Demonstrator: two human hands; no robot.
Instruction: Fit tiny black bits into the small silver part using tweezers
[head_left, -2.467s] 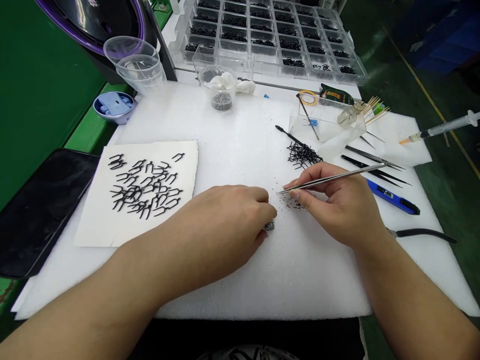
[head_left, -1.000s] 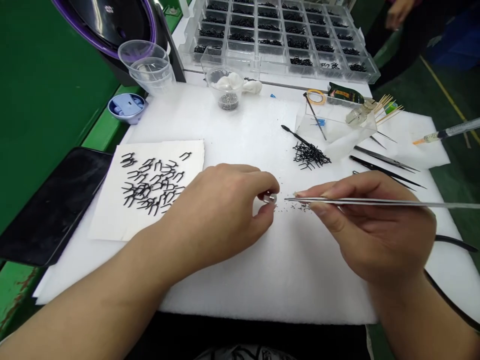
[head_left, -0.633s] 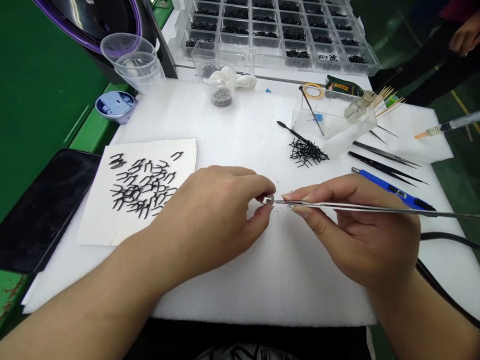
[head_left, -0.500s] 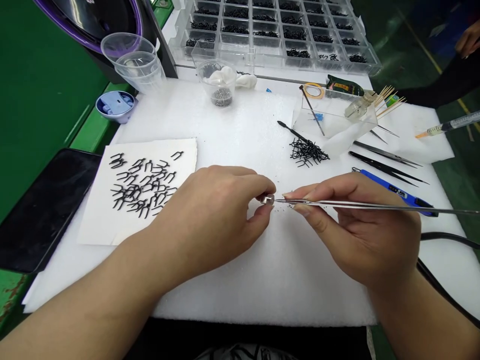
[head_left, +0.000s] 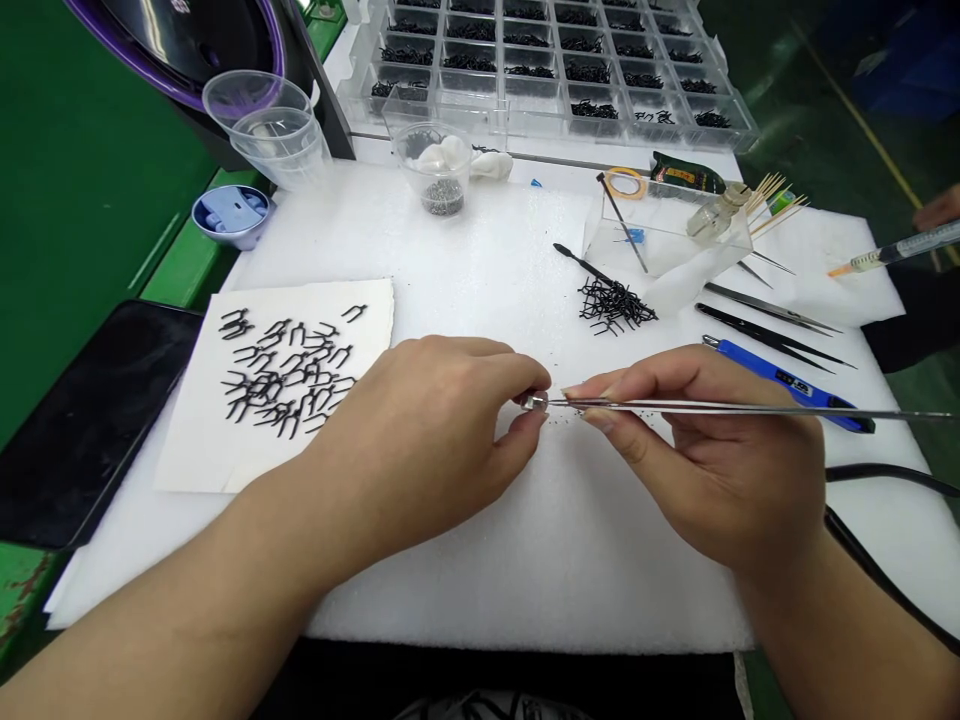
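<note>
Between the thumb and fingers of my left hand [head_left: 442, 430] is a small shiny metal piece [head_left: 535, 402], mostly covered by the fingertips. My right hand [head_left: 712, 450] pinches a pair of silver tweezers [head_left: 667, 406], which lie nearly level. Their tips touch or almost touch the metal piece; whether they grip anything there is too small to tell. Tiny dark specks lie on the white foam sheet [head_left: 525, 570] below the tips. Beyond my hands is a pile of small black forked pieces [head_left: 615, 303]. More forked pieces [head_left: 292, 370] are spread on a white card [head_left: 195, 440] left of my left hand.
A divided plastic box [head_left: 525, 95] of black parts stands at the back. Clear cups [head_left: 270, 135], a cup with grey grains [head_left: 442, 190], black tweezers [head_left: 757, 335], a blue pen-like tool [head_left: 787, 385] and a syringe [head_left: 892, 250] surround the work area. A dark tablet [head_left: 82, 420] lies left.
My right hand and the tweezers have shifted slightly left, closer to the metal piece. My left hand stays nearly still. Another person's hand at the far right has moved lower, near the syringe.
</note>
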